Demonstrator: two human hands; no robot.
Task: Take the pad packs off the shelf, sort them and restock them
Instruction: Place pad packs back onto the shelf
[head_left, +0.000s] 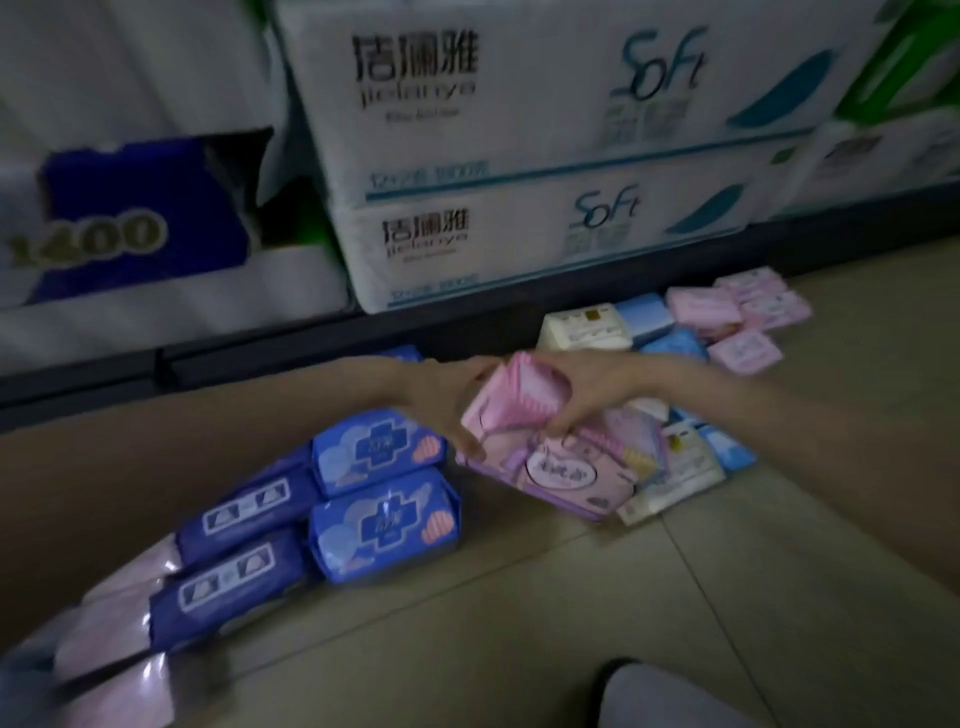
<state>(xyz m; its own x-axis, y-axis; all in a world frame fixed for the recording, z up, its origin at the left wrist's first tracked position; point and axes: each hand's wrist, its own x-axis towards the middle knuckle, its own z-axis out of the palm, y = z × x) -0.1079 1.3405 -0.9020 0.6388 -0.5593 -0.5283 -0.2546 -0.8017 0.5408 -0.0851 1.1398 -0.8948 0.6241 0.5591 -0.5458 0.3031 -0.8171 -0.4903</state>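
Slippage was the plain risk here. Both hands met on one pink pad pack (514, 405), held just above the floor (571, 597) near the foot of the shelf (260, 353). The right hand (587, 389) gripped it from above, fingers curled over its upper edge and down its near face; the left hand (441, 405) closed on its left end, thumb low at the corner. The glossy wrapper looked soft and crumpled under the fingers, so a loose hold could have let the pack slide out and drop onto the larger pink pack (566, 478) lying directly beneath it.

That pack rested on a jumble of white and blue packs (680, 457), which looked unstable; a knock might have spread them across the tiles and mixed kinds not yet sorted. To the left, the blue packs (379, 493) stood in a neat double row on the floor, close to the left forearm, and a careless sweep of that arm could have toppled them. Small pink packs (748, 317) lay farther back by the shelf's base, beside a cream pack (582, 327). Motion blur made the labels hard to read, so sorting by colour alone might have put a pack in the wrong group.
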